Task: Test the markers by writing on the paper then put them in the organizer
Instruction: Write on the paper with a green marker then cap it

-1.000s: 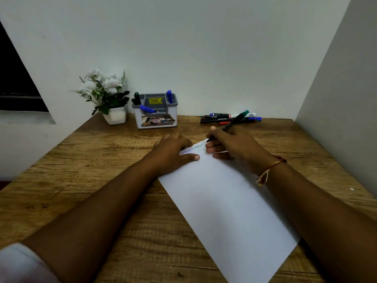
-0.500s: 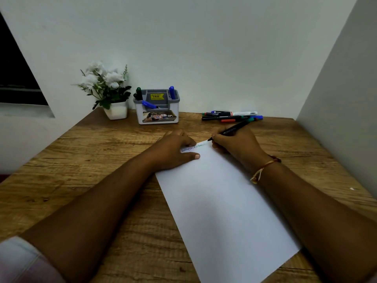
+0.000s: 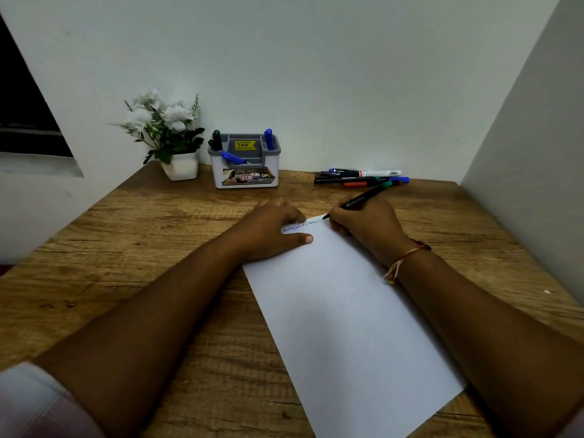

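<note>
Now, you sit at a wooden tabletop (image 3: 151, 248) set into a corner of pale, plain walls, with a dark window opening (image 3: 25, 115) beyond its left edge. The wood is brown, rough-grained and streaked.

One white sheet of paper (image 3: 347, 311), smooth and rectangular, lies slanted across the near right part, one corner close to the front edge. Your left hand (image 3: 271, 229) lies on the paper's far left corner, its grip spread, fingers straight and pressing down. Your right hand (image 3: 366, 222) has its grip pinched round one black marker (image 3: 363, 199) with a green end. The tip touches the paper's far edge at the end of a line of blue and green scribble (image 3: 300, 225). A red and yellow thread band (image 3: 404, 259) circles that wrist.

At the back edge stands one boxy white organizer (image 3: 245, 177) with a grey top and a yellow sticker. At least three markers are in it:
- a green-capped one (image 3: 216, 139), upright at the left
- a blue one (image 3: 268, 139), upright at the right
- a blue one (image 3: 232, 157), lying across the front

Just to its left is one square white pot (image 3: 181, 167) of white flowers. Toward the back right corner, loose markers (image 3: 360, 178) lie side by side, overlapping too much to count.
</note>
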